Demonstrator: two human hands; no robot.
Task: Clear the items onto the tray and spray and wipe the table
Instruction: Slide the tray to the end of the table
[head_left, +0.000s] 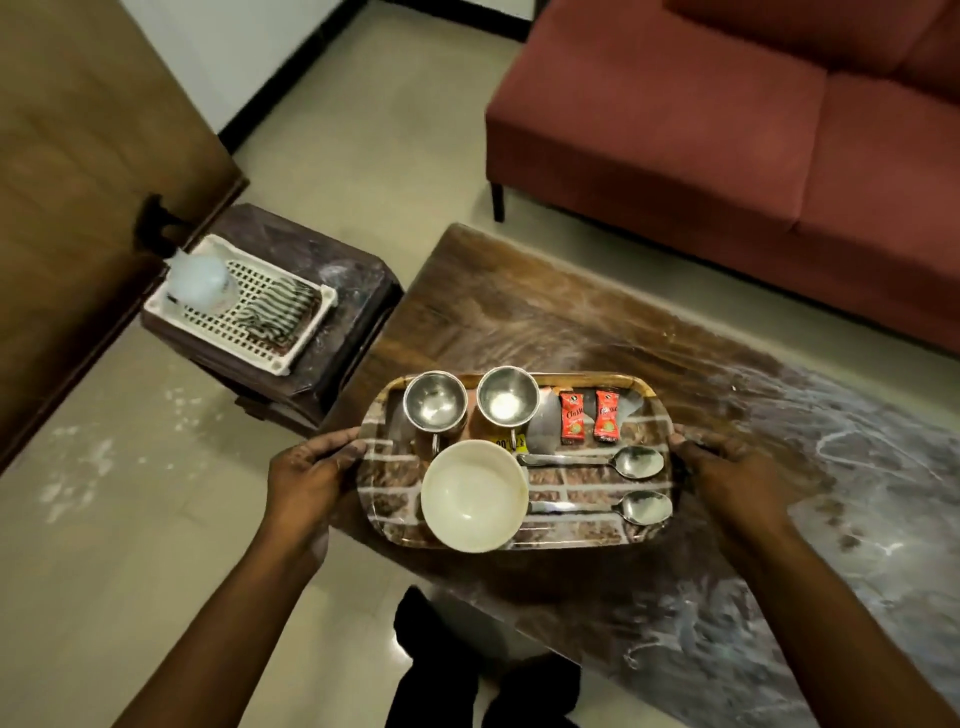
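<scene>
Left hand (311, 470) and right hand (727, 467) are curled round the tray (387, 499) ends, at the desk (571, 322) corner. Cups (435, 402), bowl (471, 496), spoons (639, 461) and sachets (571, 418) are loaded, so clearing looks done. Bottle (200, 283) and cloth (275, 312) are parked aside, so spraying and wiping aren't started yet.

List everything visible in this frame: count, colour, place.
tray: 1, brown brick pattern, at the table's near left corner
cups: 2, steel, back left of the tray
bowl: 1, cream, front of the tray
spoons: 2, steel, right of the bowl
sachets: 2, red, back right of the tray
table: 1, dark marbled brown, centre
sofa: 1, dull red, behind the table
stool: 1, dark brown, left of the table
basket: 1, white, on the stool
bottle: 1, clear, in the basket
cloth: 1, striped, in the basket
left hand: 1, grips the tray's left edge
right hand: 1, grips the tray's right edge
</scene>
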